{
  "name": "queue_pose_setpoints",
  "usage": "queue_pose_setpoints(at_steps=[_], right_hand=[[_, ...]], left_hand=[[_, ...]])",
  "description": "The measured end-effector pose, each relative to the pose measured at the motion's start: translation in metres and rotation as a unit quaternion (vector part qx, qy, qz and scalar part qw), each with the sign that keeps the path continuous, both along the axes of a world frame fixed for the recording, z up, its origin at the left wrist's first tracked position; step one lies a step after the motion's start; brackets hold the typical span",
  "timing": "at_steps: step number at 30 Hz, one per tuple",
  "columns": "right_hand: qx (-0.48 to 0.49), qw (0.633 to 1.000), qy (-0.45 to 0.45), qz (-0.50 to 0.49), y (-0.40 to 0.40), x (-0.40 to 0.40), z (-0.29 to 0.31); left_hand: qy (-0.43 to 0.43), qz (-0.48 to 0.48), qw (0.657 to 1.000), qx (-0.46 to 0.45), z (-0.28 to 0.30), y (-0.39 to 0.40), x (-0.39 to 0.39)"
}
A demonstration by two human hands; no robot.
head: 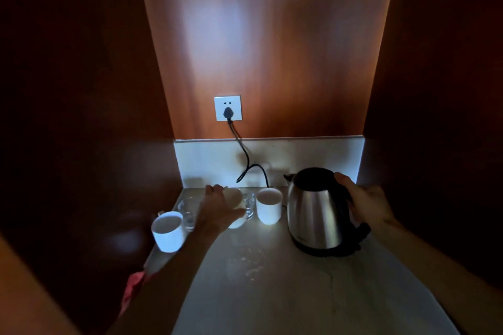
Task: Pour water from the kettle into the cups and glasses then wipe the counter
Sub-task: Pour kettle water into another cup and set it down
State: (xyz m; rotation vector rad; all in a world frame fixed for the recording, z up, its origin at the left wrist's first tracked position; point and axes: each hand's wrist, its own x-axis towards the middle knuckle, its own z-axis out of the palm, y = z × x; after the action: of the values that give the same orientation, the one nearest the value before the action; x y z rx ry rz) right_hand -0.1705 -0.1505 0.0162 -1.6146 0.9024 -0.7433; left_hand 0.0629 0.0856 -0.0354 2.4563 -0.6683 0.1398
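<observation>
A steel kettle (315, 215) with a black lid stands on its black base at the right of the pale counter (272, 280). My right hand (367, 204) is wrapped around its handle. My left hand (220, 209) grips a white cup (235, 200) that is tipped on its side, above the counter. One white cup (269, 205) stands upright left of the kettle, another white cup (167, 231) at the counter's left edge. Two clear glasses (187, 212) (249, 202) stand behind my left hand, partly hidden.
A black cord (245, 155) runs from a white wall socket (227, 108) down behind the cups. Dark wooden walls close in on both sides. A red cloth (133, 288) hangs at the counter's near left edge. White specks lie on the counter's middle.
</observation>
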Motion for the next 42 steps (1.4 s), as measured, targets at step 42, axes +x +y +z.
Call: queue_pose_setpoints(at_steps=[42], right_hand=[[-0.130, 0.924, 0.257, 0.253, 0.076, 0.018, 0.029]], left_hand=[[0.036, -0.045, 0.994, -0.092, -0.068, 0.057, -0.110]])
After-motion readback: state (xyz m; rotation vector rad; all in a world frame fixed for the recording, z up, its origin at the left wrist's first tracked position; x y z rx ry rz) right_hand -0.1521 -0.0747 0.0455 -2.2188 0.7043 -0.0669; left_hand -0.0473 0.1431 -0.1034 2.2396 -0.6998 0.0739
